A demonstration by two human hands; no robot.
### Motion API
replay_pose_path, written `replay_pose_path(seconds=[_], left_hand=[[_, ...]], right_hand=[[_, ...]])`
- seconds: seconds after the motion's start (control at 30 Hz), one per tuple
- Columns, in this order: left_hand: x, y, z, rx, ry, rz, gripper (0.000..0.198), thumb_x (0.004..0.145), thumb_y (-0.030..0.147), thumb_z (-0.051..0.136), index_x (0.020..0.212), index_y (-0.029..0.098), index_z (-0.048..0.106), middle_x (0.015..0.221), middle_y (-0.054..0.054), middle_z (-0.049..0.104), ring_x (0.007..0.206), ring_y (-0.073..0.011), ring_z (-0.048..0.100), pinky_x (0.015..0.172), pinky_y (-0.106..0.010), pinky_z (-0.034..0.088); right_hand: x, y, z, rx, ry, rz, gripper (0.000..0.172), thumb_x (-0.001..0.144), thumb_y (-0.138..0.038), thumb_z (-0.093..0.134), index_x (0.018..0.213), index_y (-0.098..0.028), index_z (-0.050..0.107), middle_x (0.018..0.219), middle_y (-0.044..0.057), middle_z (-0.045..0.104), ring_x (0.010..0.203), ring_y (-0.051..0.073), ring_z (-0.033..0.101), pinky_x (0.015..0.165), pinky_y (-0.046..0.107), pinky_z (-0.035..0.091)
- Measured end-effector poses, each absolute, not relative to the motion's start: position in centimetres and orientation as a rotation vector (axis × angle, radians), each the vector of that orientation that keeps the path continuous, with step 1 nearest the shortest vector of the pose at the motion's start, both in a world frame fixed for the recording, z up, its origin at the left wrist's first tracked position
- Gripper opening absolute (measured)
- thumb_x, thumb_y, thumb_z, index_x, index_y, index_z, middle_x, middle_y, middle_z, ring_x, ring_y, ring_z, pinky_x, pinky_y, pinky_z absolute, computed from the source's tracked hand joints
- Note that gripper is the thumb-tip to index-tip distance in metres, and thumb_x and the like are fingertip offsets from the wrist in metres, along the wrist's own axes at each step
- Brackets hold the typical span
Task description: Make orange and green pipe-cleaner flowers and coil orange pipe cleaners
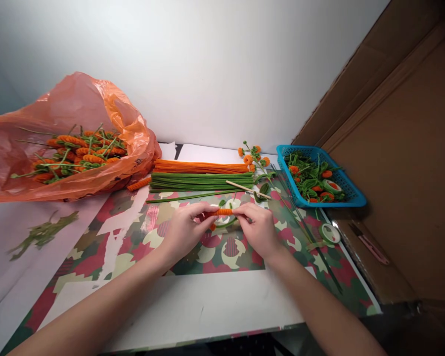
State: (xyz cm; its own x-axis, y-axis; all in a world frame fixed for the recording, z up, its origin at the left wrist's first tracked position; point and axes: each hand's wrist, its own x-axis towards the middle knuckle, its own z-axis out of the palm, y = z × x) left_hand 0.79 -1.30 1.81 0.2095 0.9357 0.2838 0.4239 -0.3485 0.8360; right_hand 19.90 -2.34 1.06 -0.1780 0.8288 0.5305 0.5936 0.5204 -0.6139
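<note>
My left hand (187, 228) and my right hand (257, 228) meet over the patterned table cover (141, 232). Between their fingertips they pinch a short coiled orange pipe cleaner (224, 211), held level. A green strand (226, 224) hangs below it between my hands. Both hands have fingers closed on the coil's ends. Just beyond lie a bundle of straight orange pipe cleaners (202, 167) and a bundle of green pipe cleaners (202, 182), with a thin wooden stick (246, 189) beside them.
An orange plastic bag (59, 143) of finished orange-and-green pieces lies at the left. A blue basket (319, 175) with more pieces stands at the right, a roll of green tape (329, 233) in front of it. Brown cardboard (404, 163) walls the right side.
</note>
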Motion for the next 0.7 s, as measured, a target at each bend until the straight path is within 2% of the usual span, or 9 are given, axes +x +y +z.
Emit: replay_pose_path(seconds=[0.27, 0.43, 0.7], left_hand=[[1.05, -1.38, 1.72, 1.637, 1.223, 1.052, 0.025, 0.077, 0.038, 0.068, 0.091, 0.018, 0.074, 0.078, -0.005, 0.074, 0.062, -0.0184, 0.068, 0.056, -0.028, 0.055], [1.11, -1.48, 1.78, 1.736, 1.243, 1.055, 0.019, 0.076, 0.032, 0.067, 0.088, 0.019, 0.074, 0.08, -0.005, 0.075, 0.065, -0.0183, 0.067, 0.057, -0.028, 0.054], [0.84, -1.32, 1.85, 1.808, 1.249, 1.043, 0.017, 0.077, 0.031, 0.064, 0.086, 0.02, 0.074, 0.08, -0.005, 0.076, 0.065, -0.0186, 0.066, 0.056, -0.028, 0.052]], right_hand=[[20.52, -2.12, 1.43, -1.169, -1.897, 0.337, 0.025, 0.084, -0.004, 0.049, 0.082, -0.019, 0.069, 0.08, 0.005, 0.066, 0.075, 0.017, 0.064, 0.067, 0.027, 0.052], [20.68, -2.14, 0.81, -1.139, -2.0, 0.263, 0.028, 0.085, -0.003, 0.046, 0.086, -0.018, 0.07, 0.083, 0.006, 0.064, 0.076, 0.016, 0.063, 0.067, 0.025, 0.051], [20.54, -2.2, 0.97, -1.157, -1.946, 0.312, 0.026, 0.083, -0.003, 0.05, 0.083, -0.019, 0.07, 0.081, 0.004, 0.065, 0.074, 0.016, 0.063, 0.066, 0.025, 0.051]])
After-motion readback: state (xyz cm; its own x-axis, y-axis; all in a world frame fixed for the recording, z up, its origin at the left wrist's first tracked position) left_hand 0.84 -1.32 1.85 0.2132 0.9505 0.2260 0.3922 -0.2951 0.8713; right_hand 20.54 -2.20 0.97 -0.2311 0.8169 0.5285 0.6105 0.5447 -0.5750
